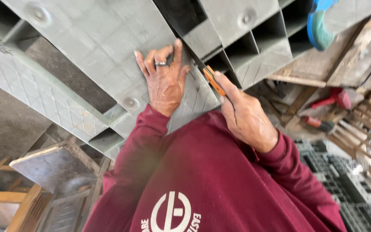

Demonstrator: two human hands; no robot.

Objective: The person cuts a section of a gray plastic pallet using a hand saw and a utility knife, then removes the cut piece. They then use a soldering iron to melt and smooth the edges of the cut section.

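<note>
A large grey plastic pallet [99, 38] fills the upper part of the head view. My left hand [165, 79], with a ring on one finger, lies flat on its surface, fingers spread beside a dark slot. My right hand [245, 116] grips an orange utility knife [213, 80] whose tip points at the pallet's edge just right of the left hand. Both arms wear dark red sleeves [220, 180].
A wooden stool or small table [44, 167] stands at lower left on a concrete floor. Wooden planks [348, 56], red tools [336, 99] and a blue-green object [318, 21] lie at right. Dark plastic crates [348, 184] sit at lower right.
</note>
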